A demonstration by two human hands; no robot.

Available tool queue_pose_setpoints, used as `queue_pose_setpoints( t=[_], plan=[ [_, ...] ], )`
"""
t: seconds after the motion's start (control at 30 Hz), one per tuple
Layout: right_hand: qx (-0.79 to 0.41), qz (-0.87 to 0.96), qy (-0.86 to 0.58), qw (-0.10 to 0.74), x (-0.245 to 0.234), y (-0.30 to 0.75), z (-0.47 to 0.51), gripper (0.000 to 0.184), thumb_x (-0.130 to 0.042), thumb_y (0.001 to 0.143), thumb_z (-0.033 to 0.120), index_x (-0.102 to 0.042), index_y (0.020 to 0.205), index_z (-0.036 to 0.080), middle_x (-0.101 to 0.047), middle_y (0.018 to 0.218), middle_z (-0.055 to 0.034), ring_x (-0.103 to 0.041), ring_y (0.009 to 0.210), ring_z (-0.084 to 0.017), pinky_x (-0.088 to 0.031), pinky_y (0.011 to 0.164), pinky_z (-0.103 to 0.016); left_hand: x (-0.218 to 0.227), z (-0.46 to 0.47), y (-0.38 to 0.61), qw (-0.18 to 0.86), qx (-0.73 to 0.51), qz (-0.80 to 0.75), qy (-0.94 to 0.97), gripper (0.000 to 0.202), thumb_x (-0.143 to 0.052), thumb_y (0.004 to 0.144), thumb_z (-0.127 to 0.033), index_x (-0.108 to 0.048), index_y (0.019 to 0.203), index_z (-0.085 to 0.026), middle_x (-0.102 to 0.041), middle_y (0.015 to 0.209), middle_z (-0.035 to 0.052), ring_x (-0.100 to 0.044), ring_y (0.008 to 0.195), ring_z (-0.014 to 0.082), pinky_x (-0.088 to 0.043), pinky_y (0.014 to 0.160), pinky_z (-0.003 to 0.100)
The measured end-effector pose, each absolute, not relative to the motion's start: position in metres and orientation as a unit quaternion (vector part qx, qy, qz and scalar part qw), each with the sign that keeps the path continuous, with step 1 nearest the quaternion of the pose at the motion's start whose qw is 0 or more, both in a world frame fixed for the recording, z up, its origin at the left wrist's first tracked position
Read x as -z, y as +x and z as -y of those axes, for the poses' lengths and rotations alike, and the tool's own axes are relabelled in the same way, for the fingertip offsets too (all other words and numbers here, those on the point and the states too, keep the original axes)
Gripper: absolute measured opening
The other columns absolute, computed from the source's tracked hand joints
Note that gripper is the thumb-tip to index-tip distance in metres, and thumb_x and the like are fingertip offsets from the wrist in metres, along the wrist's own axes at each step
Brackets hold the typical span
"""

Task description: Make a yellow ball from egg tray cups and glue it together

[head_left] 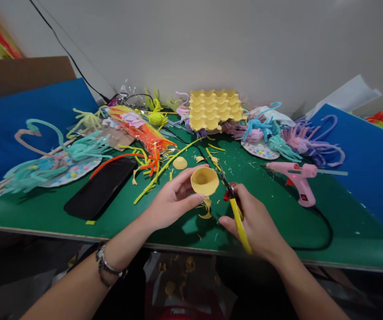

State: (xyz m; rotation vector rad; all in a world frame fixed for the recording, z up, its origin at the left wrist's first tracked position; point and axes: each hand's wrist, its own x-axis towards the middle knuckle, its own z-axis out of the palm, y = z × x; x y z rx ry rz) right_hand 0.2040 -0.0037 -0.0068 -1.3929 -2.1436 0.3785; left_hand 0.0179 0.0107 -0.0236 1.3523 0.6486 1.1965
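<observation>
My left hand (171,202) is closed around a small yellow egg-carton cup (204,180), held above the green table (271,218) with its hollow facing me. My right hand (256,222) grips scissors with yellow handles (236,209); the dark blades point up and left beside the cup's right edge. A curled yellow trimming (207,209) hangs or lies just under the cup. More yellow scraps (179,163) lie on the table behind it.
A yellow egg carton (215,110) stands at the back. A black phone (102,187) lies left, a pink glue gun (300,175) right with its cord. Pipe-cleaner crafts on paper plates (71,171) and blue boards (371,164) flank the table.
</observation>
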Motion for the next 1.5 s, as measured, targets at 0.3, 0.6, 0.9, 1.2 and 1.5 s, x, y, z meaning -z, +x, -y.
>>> queue_pose_setpoints(
  t=[0.3,0.6,0.9,1.2,1.5],
  plan=[
    [-0.052,0.811,-0.534,0.233,0.0093,0.2055,0.0039,0.048,-0.045,0.069,0.069,-0.043,0.076,0.022,-0.048,0.055,0.0031,-0.043,0.045,-0.013,-0.03,0.045,-0.024,0.0257,-0.0091,0.0198,0.593,-0.518,-0.244,0.567,0.038,-0.066,0.073,-0.019,-0.054,0.11,-0.022,-0.062,0.111,0.0058,-0.06,0.1,0.0167,-0.048,0.082,0.023],
    [-0.009,0.811,-0.525,0.258,0.0104,0.2051,0.0059,0.056,-0.034,0.07,0.076,-0.045,0.068,0.021,-0.045,0.049,0.0036,-0.039,0.039,-0.011,-0.028,0.042,-0.022,0.0224,-0.0098,0.0197,0.594,-0.524,-0.236,0.564,0.033,-0.065,0.074,-0.021,-0.056,0.105,-0.019,-0.064,0.105,0.0064,-0.061,0.097,0.0182,-0.05,0.079,0.025],
    [-0.045,0.802,-0.505,0.315,0.012,0.2031,0.0057,0.058,-0.03,0.074,0.074,-0.041,0.057,0.021,-0.039,0.044,0.0045,-0.034,0.039,-0.008,-0.026,0.041,-0.021,0.0262,-0.0115,0.019,0.621,-0.528,-0.217,0.537,0.033,-0.065,0.075,-0.03,-0.06,0.107,-0.022,-0.065,0.105,0.0057,-0.062,0.09,0.0177,-0.052,0.074,0.026],
    [-0.077,0.796,-0.533,0.276,0.0069,0.2036,0.0064,0.055,-0.044,0.064,0.074,-0.042,0.077,0.022,-0.04,0.053,0.0058,-0.035,0.042,-0.011,-0.029,0.042,-0.023,0.0272,-0.0113,0.0177,0.619,-0.538,-0.203,0.536,0.043,-0.061,0.078,-0.035,-0.055,0.12,-0.029,-0.056,0.124,0.0045,-0.059,0.091,0.0147,-0.051,0.07,0.021],
    [-0.064,0.802,-0.545,0.234,0.0056,0.2014,0.0059,0.045,-0.044,0.068,0.067,-0.04,0.074,0.023,-0.041,0.051,0.006,-0.036,0.041,-0.011,-0.027,0.042,-0.023,0.0273,-0.0099,0.0158,0.635,-0.496,-0.217,0.551,0.05,-0.06,0.078,-0.038,-0.049,0.126,-0.028,-0.049,0.132,0.0066,-0.053,0.112,0.0253,-0.049,0.083,0.031]
  ],
)
